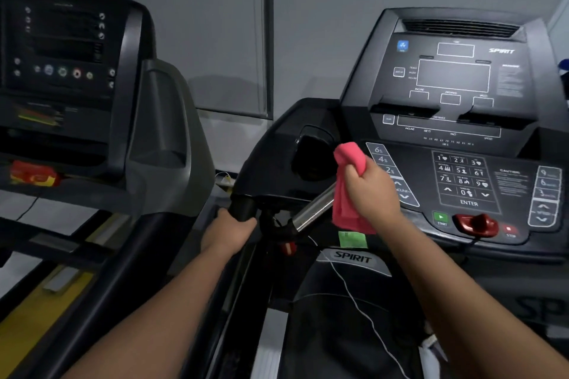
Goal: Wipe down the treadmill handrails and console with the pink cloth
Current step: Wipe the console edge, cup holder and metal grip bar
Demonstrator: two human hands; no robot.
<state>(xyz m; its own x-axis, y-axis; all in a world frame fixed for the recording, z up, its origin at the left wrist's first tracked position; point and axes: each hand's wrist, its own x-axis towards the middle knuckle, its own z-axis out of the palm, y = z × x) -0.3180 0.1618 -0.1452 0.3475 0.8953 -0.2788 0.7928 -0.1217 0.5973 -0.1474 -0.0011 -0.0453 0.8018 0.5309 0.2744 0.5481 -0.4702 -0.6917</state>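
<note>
Two hands were in play, and both were busy. Our left hand (229, 232) was wrapped round the black end of the near handrail (243, 208), fingers curled over it as far as we could see, steadying us. Our right hand (371, 191) clutched the pink cloth (346, 209) in a bunched fist, one tuft poking up above the knuckles and the rest hanging down over the upper end of the chrome grip bar (311, 214). Whether the cloth actually pressed on the metal, we could not tell; it sat right in front of it.

How far along were we? Early to middling, by our reckoning. The cloth was at the inner bar, so the handrail part looked to be the step in hand. No wet streak or shine told us which surfaces had been covered. The console (452, 77) stood beyond the cloth, its keypad (462, 178) and cup holder (311, 154) just beside our right hand but untouched at that instant. The red safety key (475, 223) sat below the keypad, something to wipe around with care. Any rail on the far right was out of view. So plenty was likely left: the console face, the button panels, and the other side.
</note>
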